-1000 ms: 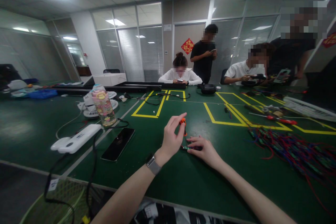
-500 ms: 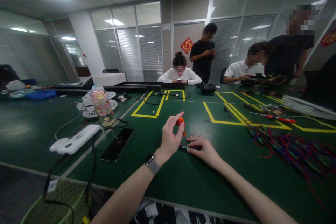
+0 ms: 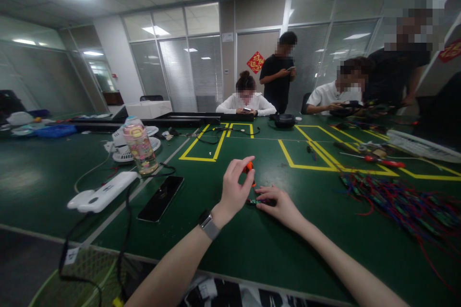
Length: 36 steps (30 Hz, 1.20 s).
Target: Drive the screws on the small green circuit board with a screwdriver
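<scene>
Right of the phone [image 3: 161,199], the left hand [image 3: 235,186] curls its grip around an orange-handled driver [image 3: 249,167] above a small circuit board [image 3: 252,202] pinched at the surface [image 3: 223,264] by the right hand [image 3: 279,204], where tilting or a loosened pinch could cause a slip.

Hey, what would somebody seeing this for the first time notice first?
Probably the left hand at the centre, with an orange tool standing over a small circuit board that the right hand holds. Next, the tangle of red and blue wires on the green table at right, and the yellow tape outlines farther back.
</scene>
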Available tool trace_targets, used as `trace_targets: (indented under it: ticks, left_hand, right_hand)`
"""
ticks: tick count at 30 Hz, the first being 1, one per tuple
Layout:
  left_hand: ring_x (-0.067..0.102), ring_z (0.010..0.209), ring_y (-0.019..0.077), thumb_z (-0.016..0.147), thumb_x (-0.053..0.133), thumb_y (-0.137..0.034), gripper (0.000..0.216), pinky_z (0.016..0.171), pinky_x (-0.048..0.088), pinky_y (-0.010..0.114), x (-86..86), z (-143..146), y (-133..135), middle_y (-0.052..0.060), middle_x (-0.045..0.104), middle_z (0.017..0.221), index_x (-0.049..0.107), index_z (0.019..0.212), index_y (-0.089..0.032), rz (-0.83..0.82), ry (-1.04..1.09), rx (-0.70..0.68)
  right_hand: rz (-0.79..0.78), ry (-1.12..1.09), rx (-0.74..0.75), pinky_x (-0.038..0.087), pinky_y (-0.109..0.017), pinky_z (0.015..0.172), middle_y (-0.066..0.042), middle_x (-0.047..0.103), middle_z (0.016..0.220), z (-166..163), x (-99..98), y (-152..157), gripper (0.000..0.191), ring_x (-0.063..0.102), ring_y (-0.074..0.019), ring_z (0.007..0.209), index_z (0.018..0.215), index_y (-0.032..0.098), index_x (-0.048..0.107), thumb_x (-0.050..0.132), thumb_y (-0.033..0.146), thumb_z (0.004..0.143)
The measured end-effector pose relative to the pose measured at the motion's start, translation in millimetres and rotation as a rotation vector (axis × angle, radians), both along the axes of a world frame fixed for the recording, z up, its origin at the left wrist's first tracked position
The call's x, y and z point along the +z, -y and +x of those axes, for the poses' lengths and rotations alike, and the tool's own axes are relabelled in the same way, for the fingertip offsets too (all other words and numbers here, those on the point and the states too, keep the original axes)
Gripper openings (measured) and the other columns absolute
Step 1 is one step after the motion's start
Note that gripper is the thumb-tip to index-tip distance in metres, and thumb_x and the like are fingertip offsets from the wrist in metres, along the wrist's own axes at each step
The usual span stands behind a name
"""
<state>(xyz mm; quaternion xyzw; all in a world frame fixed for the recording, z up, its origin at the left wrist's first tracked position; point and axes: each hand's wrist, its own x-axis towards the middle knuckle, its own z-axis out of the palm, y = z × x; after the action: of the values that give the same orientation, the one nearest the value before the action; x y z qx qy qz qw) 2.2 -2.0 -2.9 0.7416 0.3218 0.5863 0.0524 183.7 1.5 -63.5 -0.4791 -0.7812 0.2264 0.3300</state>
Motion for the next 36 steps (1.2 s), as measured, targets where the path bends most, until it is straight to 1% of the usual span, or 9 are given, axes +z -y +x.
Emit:
trace_targets:
  ticks: [2,7,13,15,19,23,28,33,36]
  left_hand:
    - [0.058,0.088,0.0165,0.096,0.051,-0.023,0.029,0.081,0.049,0.029,0.3,-0.2,0.2,0.004,0.059,0.095,0.058,0.124,-0.022,0.007,-0.004,0.009]
    - [0.059,0.101,0.0181,0.1,0.039,-0.02,0.038,0.089,0.049,0.033,0.9,0.4,1.8,0.008,0.061,0.112,0.049,0.137,-0.022,-0.021,-0.014,-0.064]
    - [0.058,0.086,0.0163,0.095,0.054,-0.025,0.029,0.079,0.05,0.029,-1.1,0.2,-0.4,0.003,0.057,0.093,0.06,0.123,-0.023,0.019,0.012,0.009]
    - [0.058,0.089,0.0169,0.097,0.05,-0.024,0.031,0.08,0.05,0.03,-1.0,0.4,0.3,0.005,0.058,0.097,0.058,0.127,-0.023,0.017,0.005,0.005]
    - [0.059,0.102,0.0183,0.1,0.04,-0.019,0.037,0.09,0.049,0.033,0.9,1.4,1.9,0.008,0.062,0.113,0.05,0.135,-0.022,-0.016,-0.011,-0.05]
    - [0.06,0.095,0.0172,0.097,0.047,-0.02,0.033,0.086,0.05,0.031,1.4,0.2,-1.9,0.006,0.063,0.105,0.054,0.13,-0.022,-0.008,-0.003,-0.013]
    - [0.057,0.086,0.0162,0.094,0.055,-0.024,0.03,0.08,0.049,0.03,0.5,-2.0,-3.6,0.003,0.058,0.093,0.058,0.123,-0.021,0.009,-0.004,0.039]
    - [0.059,0.097,0.0175,0.099,0.04,-0.019,0.037,0.087,0.049,0.032,2.5,0.3,2.3,0.007,0.06,0.107,0.05,0.135,-0.021,-0.037,-0.017,-0.037]
    - [0.06,0.096,0.017,0.098,0.043,-0.019,0.036,0.085,0.05,0.031,2.7,0.4,1.6,0.006,0.062,0.106,0.052,0.133,-0.021,-0.027,-0.012,-0.036]
  right_hand:
    - [0.002,-0.003,0.002,0.025,-0.059,0.114,-0.009,0.073,0.116,0.1,-0.4,-0.3,0.016,0.061,-0.0299,0.118,0.089,0.025,0.078,0.073,0.03,0.075]
    - [-0.001,-0.011,0.001,0.024,-0.059,0.115,-0.009,0.073,0.116,0.3,-0.4,-0.4,0.016,0.061,-0.0296,0.118,0.089,0.025,0.078,0.073,0.031,0.075]
    - [-0.005,-0.017,0.006,0.024,-0.058,0.115,-0.008,0.073,0.116,0.9,-2.3,-1.7,0.016,0.061,-0.0294,0.118,0.089,0.025,0.078,0.073,0.032,0.075]
    - [-0.002,-0.02,0.008,0.024,-0.059,0.114,-0.008,0.073,0.116,1.1,-3.2,-2.5,0.016,0.061,-0.0294,0.118,0.089,0.025,0.078,0.073,0.032,0.076]
    - [-0.001,-0.023,0.006,0.024,-0.059,0.114,-0.008,0.073,0.116,1.2,-3.3,-2.6,0.016,0.061,-0.0297,0.118,0.089,0.025,0.078,0.074,0.032,0.075]
    - [-0.007,-0.026,0.007,0.023,-0.058,0.115,-0.009,0.073,0.116,1.2,-3.0,-1.8,0.018,0.061,-0.0294,0.118,0.09,0.025,0.078,0.074,0.032,0.075]
    - [-0.006,-0.036,0.001,0.024,-0.058,0.114,-0.009,0.073,0.115,1.1,-2.5,-1.4,0.017,0.061,-0.0295,0.118,0.089,0.024,0.079,0.074,0.033,0.075]
    - [-0.011,-0.023,0.003,0.024,-0.058,0.114,-0.009,0.073,0.116,0.5,1.0,0.4,0.017,0.061,-0.0297,0.117,0.09,0.025,0.078,0.073,0.032,0.076]
    - [-0.015,-0.02,0.004,0.024,-0.058,0.115,-0.008,0.073,0.117,0.6,1.9,1.1,0.017,0.061,-0.0292,0.118,0.091,0.025,0.078,0.073,0.032,0.076]
